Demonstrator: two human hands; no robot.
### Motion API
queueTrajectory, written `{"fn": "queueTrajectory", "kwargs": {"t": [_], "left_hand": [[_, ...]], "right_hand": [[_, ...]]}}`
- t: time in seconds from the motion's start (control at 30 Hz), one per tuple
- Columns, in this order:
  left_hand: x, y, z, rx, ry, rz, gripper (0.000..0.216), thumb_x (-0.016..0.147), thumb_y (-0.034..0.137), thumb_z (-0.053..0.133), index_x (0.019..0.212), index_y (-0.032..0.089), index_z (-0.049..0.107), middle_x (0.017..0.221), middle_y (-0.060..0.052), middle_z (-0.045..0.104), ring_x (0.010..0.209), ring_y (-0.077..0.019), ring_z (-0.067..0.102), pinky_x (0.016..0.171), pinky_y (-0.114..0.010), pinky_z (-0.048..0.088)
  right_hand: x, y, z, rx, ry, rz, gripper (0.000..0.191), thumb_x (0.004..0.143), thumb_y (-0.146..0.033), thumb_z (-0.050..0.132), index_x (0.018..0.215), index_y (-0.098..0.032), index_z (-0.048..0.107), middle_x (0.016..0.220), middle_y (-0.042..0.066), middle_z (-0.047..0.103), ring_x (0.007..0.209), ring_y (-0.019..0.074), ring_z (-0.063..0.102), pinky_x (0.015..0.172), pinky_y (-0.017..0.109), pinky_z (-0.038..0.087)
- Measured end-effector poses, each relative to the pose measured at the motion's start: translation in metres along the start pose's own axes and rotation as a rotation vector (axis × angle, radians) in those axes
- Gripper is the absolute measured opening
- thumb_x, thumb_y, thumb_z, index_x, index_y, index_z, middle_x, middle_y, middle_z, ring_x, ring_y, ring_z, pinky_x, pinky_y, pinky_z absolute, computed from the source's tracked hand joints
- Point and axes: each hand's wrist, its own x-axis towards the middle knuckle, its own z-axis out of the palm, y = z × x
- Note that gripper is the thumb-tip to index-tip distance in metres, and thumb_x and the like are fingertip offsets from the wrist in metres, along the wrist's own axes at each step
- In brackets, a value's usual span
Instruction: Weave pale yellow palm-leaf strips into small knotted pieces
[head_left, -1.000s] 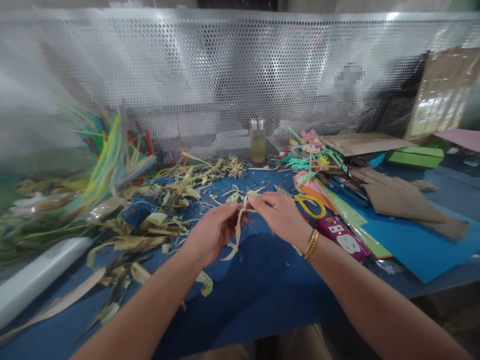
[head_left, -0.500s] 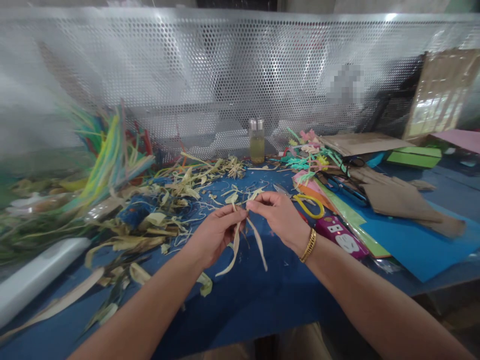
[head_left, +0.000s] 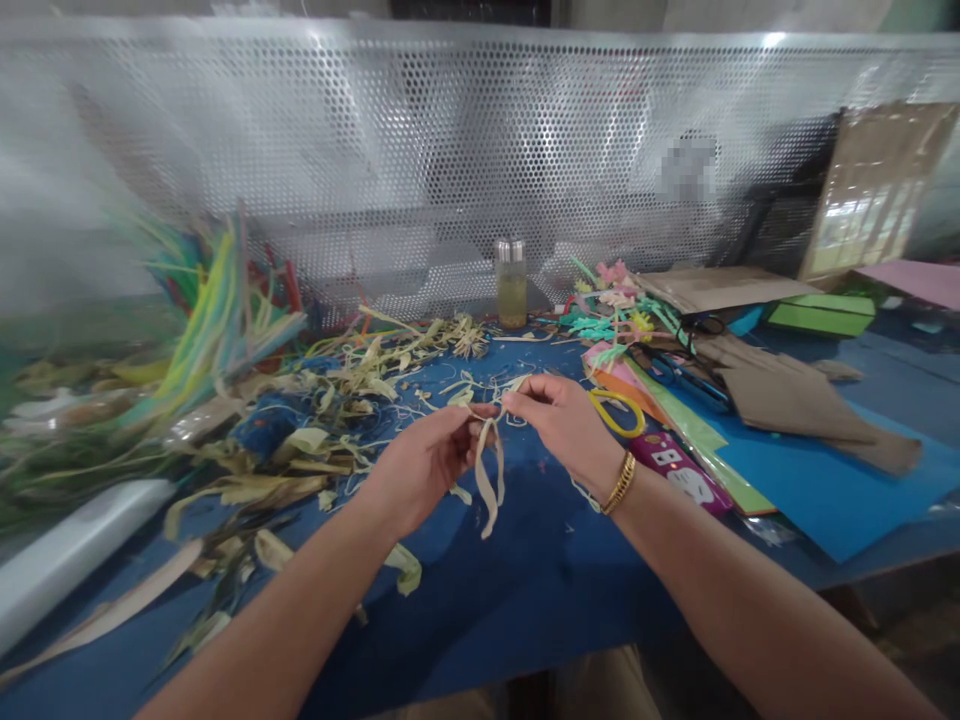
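Note:
My left hand point(head_left: 431, 455) and my right hand point(head_left: 566, 425) meet over the middle of the blue table, fingertips nearly touching. Both pinch a pale dried husk strip point(head_left: 491, 480), whose ends hang in a narrow loop below the fingers. Part of the strip is hidden behind my left fingers. A gold bracelet circles my right wrist. Just behind the hands, thin fibres and husk scraps lie on the tabletop. The yellow scissor handle point(head_left: 619, 412) is close to my right hand, with a purple pack point(head_left: 682, 475) by my right forearm.
Dried husks point(head_left: 360, 365) heap up on the left, beside coloured pipe cleaners point(head_left: 206, 310) and a white long object point(head_left: 79, 550). A glass bottle point(head_left: 512, 285) stands at the back before a perforated metal screen point(head_left: 480, 150). Cardboard point(head_left: 795, 395) and blue paper point(head_left: 840, 500) lie right.
The hanging strip ends, spread apart before, now hang close together in a loop. My left fingers have straightened and shifted slightly; my right hand keeps pinching in nearly the same spot.

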Motion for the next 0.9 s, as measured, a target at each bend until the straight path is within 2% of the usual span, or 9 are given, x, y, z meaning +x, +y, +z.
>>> {"fn": "queueTrajectory", "kwargs": {"t": [0.1,0.27,0.33,0.4,0.5,0.57,0.7,0.83,0.9], "left_hand": [[0.001,0.000,-0.002,0.011,0.013,0.037,0.013,0.072,0.019,0.073,0.082,0.016,0.067,0.072,-0.001,0.063,0.061,-0.0086,0.056,0.059,-0.018,0.046],[0.001,-0.004,-0.002,0.089,0.014,0.022,0.014,0.069,0.022,0.077,0.074,0.015,0.066,0.067,0.000,0.062,0.057,-0.0070,0.054,0.056,-0.017,0.044],[0.001,-0.005,-0.003,0.090,-0.005,0.005,0.016,0.068,0.024,0.079,0.074,0.015,0.067,0.066,0.000,0.062,0.056,-0.0066,0.054,0.055,-0.017,0.044],[0.001,-0.006,-0.004,0.098,-0.033,-0.015,0.017,0.068,0.026,0.079,0.075,0.015,0.068,0.065,0.001,0.061,0.054,-0.0063,0.052,0.053,-0.017,0.043],[0.002,-0.007,-0.005,0.121,-0.068,-0.030,0.017,0.068,0.027,0.078,0.076,0.015,0.069,0.064,0.000,0.061,0.054,-0.0066,0.053,0.054,-0.018,0.044],[0.002,-0.008,-0.005,0.129,-0.086,-0.026,0.016,0.068,0.026,0.079,0.075,0.014,0.069,0.065,0.000,0.062,0.056,-0.0069,0.053,0.056,-0.018,0.044],[0.002,-0.008,-0.003,0.146,-0.089,-0.024,0.019,0.070,0.029,0.077,0.073,0.014,0.067,0.064,-0.001,0.060,0.055,-0.0069,0.050,0.053,-0.018,0.041],[0.000,-0.006,-0.001,0.153,-0.036,0.003,0.019,0.068,0.027,0.078,0.074,0.015,0.065,0.064,0.001,0.055,0.055,-0.0062,0.047,0.053,-0.018,0.040],[-0.001,-0.005,-0.001,0.145,-0.036,0.011,0.019,0.067,0.025,0.079,0.075,0.016,0.065,0.065,0.002,0.054,0.057,-0.0068,0.049,0.057,-0.019,0.042]], "right_hand": [[0.000,0.000,-0.002,-0.159,0.061,-0.069,0.026,0.076,-0.037,0.060,0.060,-0.019,0.052,0.061,-0.002,0.052,0.060,0.0120,0.046,0.062,0.027,0.035],[-0.002,0.001,-0.006,-0.467,0.390,-0.306,0.026,0.073,-0.037,0.069,0.091,-0.021,0.060,0.098,0.008,0.062,0.094,0.0242,0.053,0.087,0.040,0.035],[-0.003,0.002,-0.006,-0.505,0.301,-0.344,0.014,0.079,-0.036,0.064,0.084,-0.023,0.065,0.099,0.008,0.065,0.102,0.0259,0.052,0.094,0.044,0.031],[-0.003,0.003,-0.003,-0.468,0.109,-0.297,0.023,0.085,-0.039,0.058,0.070,-0.023,0.067,0.088,0.006,0.068,0.096,0.0241,0.056,0.093,0.043,0.032],[-0.003,0.004,0.003,-0.213,-0.158,-0.179,0.029,0.088,-0.040,0.053,0.071,-0.023,0.070,0.084,0.004,0.070,0.087,0.0191,0.060,0.085,0.036,0.040],[-0.004,0.004,0.006,0.017,-0.245,-0.098,0.023,0.085,-0.038,0.055,0.078,-0.022,0.070,0.087,0.003,0.070,0.084,0.0164,0.062,0.080,0.031,0.044],[-0.002,0.002,0.006,0.224,-0.205,0.005,0.018,0.077,-0.035,0.064,0.075,-0.018,0.067,0.076,0.001,0.067,0.073,0.0135,0.059,0.073,0.027,0.046],[0.001,0.003,0.001,0.126,-0.018,-0.052,0.018,0.077,-0.036,0.064,0.071,-0.019,0.063,0.071,-0.001,0.062,0.068,0.0118,0.055,0.068,0.026,0.042],[0.001,0.003,-0.001,0.106,0.003,-0.087,0.018,0.079,-0.036,0.062,0.072,-0.019,0.062,0.073,-0.001,0.062,0.070,0.0120,0.054,0.068,0.026,0.042]]}}
